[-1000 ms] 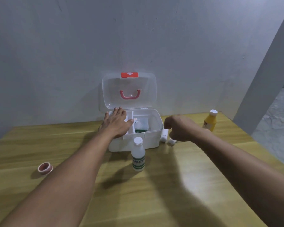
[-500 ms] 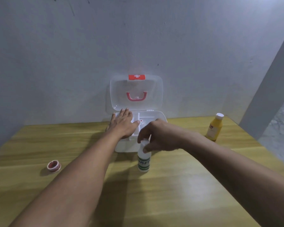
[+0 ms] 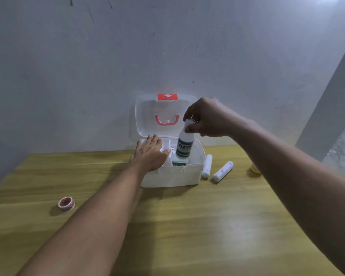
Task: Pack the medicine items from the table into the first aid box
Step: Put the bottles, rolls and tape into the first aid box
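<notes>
The white first aid box stands open at the table's far edge, its clear lid with a red handle leaning back on the wall. My right hand grips the white cap of a white bottle with a green label and holds it upright over the box's right compartment, its base just inside the rim. My left hand rests flat, palm down, on the box's left side, over the inner tray. A green-and-white packet lies inside under the bottle.
Two white bandage rolls lie on the wooden table right of the box. A yellow bottle is mostly hidden behind my right forearm. A red tape roll sits at the left. A grey wall stands close behind.
My right hand closed on the bottle standing in front of the box, lifted it and carried it over the box's right compartment. My left hand stayed on the box.
</notes>
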`<action>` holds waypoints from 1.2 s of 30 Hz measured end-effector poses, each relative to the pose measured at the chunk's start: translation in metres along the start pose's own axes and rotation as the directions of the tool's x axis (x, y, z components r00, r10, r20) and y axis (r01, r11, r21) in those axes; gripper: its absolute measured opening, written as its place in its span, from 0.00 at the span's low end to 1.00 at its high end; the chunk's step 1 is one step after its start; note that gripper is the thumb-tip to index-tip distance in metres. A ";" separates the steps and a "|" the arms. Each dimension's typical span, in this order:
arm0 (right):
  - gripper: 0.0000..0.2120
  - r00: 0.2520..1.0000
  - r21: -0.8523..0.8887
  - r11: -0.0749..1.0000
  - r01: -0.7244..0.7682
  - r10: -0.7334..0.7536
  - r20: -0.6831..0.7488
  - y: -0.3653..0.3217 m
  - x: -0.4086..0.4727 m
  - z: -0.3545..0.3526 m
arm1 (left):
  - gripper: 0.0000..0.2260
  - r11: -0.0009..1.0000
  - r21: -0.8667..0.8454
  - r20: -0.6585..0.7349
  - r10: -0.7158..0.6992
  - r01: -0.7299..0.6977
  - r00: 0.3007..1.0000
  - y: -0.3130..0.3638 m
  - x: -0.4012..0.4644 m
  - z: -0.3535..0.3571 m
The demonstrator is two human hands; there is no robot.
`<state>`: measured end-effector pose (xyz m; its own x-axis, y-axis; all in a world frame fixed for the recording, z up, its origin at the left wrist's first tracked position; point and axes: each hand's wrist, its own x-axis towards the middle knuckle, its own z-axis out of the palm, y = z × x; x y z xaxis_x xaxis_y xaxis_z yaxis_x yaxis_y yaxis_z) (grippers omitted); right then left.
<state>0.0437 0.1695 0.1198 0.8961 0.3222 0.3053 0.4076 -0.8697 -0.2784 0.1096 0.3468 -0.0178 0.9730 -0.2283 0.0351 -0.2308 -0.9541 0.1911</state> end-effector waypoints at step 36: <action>0.14 0.860 -0.398 0.786 -0.473 0.510 -0.016 0.156 -0.062 0.002 | 0.27 0.996 0.091 0.017 0.002 -0.004 1.000 -0.001 0.003 0.002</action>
<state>0.0520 0.0143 0.0552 0.9757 -0.1721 0.1357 -0.1736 -0.9848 -0.0007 0.1129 0.3462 -0.0202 0.9721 -0.2336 0.0192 -0.2344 -0.9670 0.1004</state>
